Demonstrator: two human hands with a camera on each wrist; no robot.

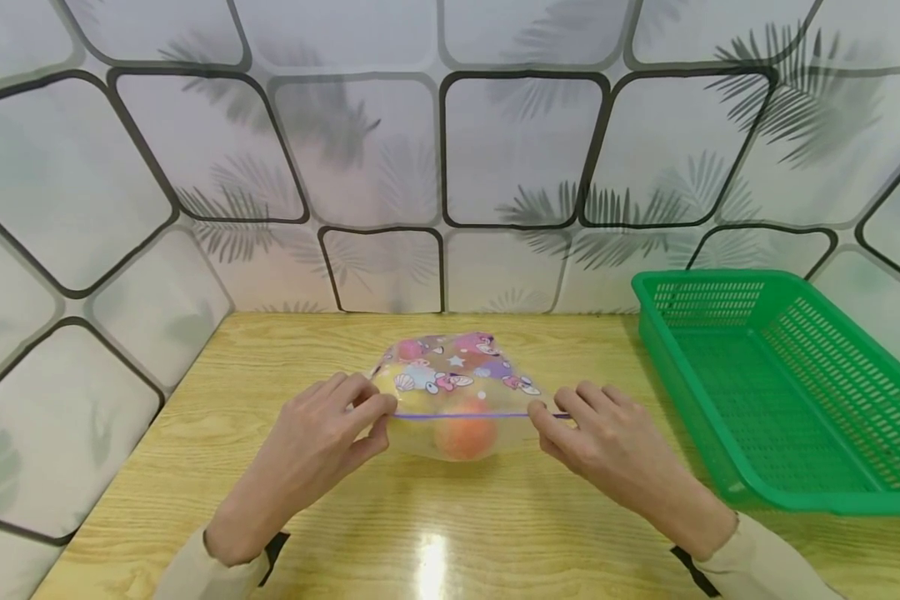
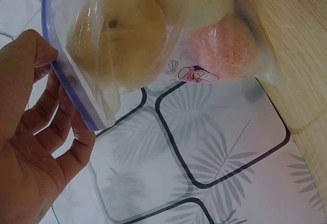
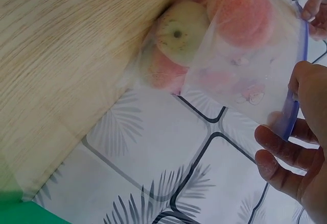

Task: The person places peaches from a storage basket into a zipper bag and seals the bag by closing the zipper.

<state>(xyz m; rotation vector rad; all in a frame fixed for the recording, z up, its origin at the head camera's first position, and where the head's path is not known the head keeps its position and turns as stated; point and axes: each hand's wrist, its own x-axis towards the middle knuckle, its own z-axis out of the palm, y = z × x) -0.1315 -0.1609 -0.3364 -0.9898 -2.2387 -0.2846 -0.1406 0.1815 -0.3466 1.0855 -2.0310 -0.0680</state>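
A clear zip bag [image 1: 456, 362] printed with shells and pink figures lies on the table with several round fruits inside. My left hand [image 1: 330, 425] pinches the left end of its purple-blue zip strip [image 1: 457, 415] between thumb and fingers. At the other end, my right hand [image 1: 596, 429] pinches the strip, which runs straight between both hands. A reddish-pink fruit [image 1: 467, 435] shows through the plastic below the strip. Yellowish fruit [image 2: 122, 35] with a dark spot fills much of the left wrist view. In the right wrist view, a pale green fruit [image 3: 184, 34] touches pinker ones.
To the right stands a green plastic basket [image 1: 772, 417] with slotted sides and nothing in it. The wood-grain table [image 1: 262, 350] reaches back to a patterned cloth wall [image 1: 525, 150] with dark-lined shapes and leaf prints.
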